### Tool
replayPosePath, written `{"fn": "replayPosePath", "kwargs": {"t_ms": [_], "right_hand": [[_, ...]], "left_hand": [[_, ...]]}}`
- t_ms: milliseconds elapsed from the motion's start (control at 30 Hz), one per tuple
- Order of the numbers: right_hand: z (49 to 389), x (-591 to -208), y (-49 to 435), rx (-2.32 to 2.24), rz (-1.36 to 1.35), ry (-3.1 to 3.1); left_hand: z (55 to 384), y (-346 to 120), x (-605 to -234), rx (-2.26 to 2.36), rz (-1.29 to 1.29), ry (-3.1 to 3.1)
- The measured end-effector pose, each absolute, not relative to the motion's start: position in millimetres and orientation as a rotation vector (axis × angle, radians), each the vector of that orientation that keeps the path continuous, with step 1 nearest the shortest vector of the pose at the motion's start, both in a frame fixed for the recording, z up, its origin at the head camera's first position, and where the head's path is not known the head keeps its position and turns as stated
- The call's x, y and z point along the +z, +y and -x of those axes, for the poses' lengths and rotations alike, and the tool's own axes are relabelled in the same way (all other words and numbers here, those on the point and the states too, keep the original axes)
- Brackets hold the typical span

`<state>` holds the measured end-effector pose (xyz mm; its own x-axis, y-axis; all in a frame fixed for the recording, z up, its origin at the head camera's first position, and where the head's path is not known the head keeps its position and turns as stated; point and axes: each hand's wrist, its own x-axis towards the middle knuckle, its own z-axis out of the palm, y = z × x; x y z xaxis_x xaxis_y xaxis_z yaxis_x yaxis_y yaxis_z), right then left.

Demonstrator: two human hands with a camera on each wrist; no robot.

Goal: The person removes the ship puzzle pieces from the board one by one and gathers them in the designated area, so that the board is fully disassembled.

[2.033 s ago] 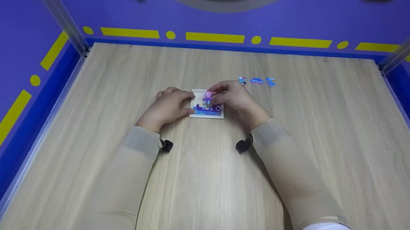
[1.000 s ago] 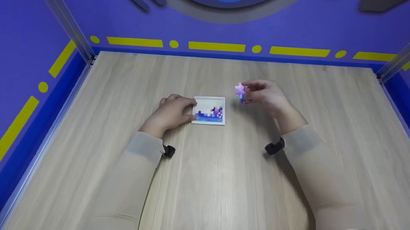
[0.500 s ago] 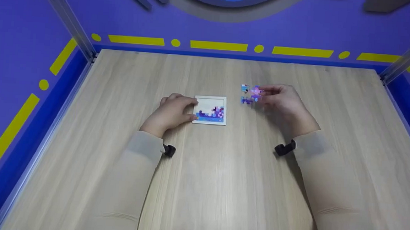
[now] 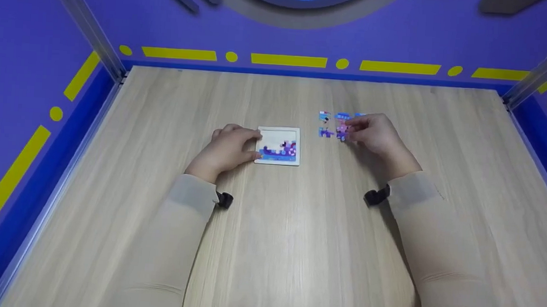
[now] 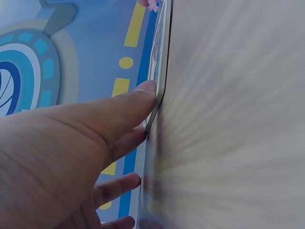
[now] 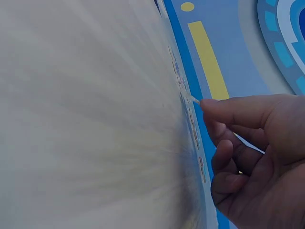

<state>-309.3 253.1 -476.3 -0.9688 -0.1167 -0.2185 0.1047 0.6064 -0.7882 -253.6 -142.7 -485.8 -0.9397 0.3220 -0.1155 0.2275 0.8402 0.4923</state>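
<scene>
A small white puzzle tray lies mid-table in the head view, its lower part filled with blue and purple pieces. My left hand rests thumb and index fingertips, spread apart, on the tray's left edge. In the left wrist view the thumb lies along the rim. To the right of the tray, my right hand pinches a pink-and-purple jigsaw piece between thumb and fingertips, low among loose pieces. Edge-on in the right wrist view, the held jigsaw piece shows as a thin pale strip.
Loose jigsaw pieces lie around the right fingertips: a light-blue one, a purple one and a blue one; another is partly behind the hand. Purple-blue walls border the wooden table.
My right hand has carried the pink piece from over the tray rightwards to the loose pieces, then lowered it among them. The left hand stays at the tray's edge.
</scene>
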Motion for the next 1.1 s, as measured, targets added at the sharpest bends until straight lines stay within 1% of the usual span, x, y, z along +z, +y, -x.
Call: {"fn": "replayPosePath", "kwargs": {"t_ms": [600, 1100], "right_hand": [[314.7, -480.0, 256.1, -1.024, 0.081, 2.741], [308.8, -470.8, 250.8, -1.038, 0.104, 2.740]], "left_hand": [[255.2, -144.4, -485.0, 0.737, -0.438, 2.812], [253.2, -144.0, -484.8, 0.746, -0.421, 2.809]]}}
